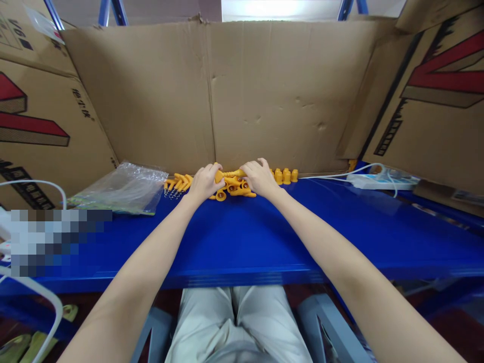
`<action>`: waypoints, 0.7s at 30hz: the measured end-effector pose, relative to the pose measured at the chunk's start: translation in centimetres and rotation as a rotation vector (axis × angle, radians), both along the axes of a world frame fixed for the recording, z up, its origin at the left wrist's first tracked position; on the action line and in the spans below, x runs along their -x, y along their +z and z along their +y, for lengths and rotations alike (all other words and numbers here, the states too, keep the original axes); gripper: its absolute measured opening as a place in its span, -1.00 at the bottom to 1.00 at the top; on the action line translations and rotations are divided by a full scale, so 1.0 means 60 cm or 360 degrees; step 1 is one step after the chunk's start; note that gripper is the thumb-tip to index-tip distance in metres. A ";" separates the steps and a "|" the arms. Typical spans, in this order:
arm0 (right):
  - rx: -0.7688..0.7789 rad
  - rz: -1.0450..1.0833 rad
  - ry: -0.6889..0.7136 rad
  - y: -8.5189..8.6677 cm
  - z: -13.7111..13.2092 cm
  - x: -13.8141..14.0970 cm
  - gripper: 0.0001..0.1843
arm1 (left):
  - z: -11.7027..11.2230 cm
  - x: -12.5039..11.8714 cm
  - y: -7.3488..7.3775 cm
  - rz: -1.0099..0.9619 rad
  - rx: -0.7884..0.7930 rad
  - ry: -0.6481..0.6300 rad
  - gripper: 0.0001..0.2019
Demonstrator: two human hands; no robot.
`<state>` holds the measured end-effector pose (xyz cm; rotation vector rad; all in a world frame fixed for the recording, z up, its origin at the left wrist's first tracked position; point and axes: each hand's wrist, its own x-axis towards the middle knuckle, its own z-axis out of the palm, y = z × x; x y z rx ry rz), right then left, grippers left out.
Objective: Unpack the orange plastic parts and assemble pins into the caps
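Yellow twisted piece (230, 174) spans the gap between hands: left hand (204, 182) grips its left end, right hand (260, 177) its right; can't tell if one part or two joined. Yellow pile (235, 190) just below both. Corkscrew pieces (180, 182) left of left hand, capped pieces (286, 176) right of right hand. Cardboard wall (264, 101) close behind; room to move toward worktop (242, 237) front edge.

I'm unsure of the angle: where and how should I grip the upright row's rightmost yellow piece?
Probably by its narrower upper part, from above and in front: the yellow piece stands upright on a wider base, with cardboard behind, a neighbour close on its left and a white cable to its right.
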<state>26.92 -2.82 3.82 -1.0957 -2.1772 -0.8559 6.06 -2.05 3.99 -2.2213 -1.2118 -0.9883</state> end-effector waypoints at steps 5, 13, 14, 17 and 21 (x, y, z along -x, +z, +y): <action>-0.0093 0.0025 0.0036 0.007 -0.001 -0.002 -0.72 | 0.002 0.001 0.000 -0.0152 0.0099 -0.0036 -0.74; 0.0072 -0.0097 -0.0045 -0.002 -0.006 0.008 -0.67 | 0.003 0.014 0.000 0.0048 0.0077 -0.0017 -0.76; 0.0064 -0.0110 -0.0069 -0.002 -0.007 0.010 -0.70 | 0.003 0.015 0.001 0.0057 0.0078 -0.0011 -0.76; -0.0014 -0.0119 -0.0090 0.003 -0.008 0.012 -0.76 | 0.001 0.015 0.004 0.0057 0.0086 0.0012 -0.76; -0.0035 -0.0101 -0.0074 0.004 -0.005 0.004 -0.72 | -0.004 0.012 0.008 0.0060 0.0083 0.0000 -0.76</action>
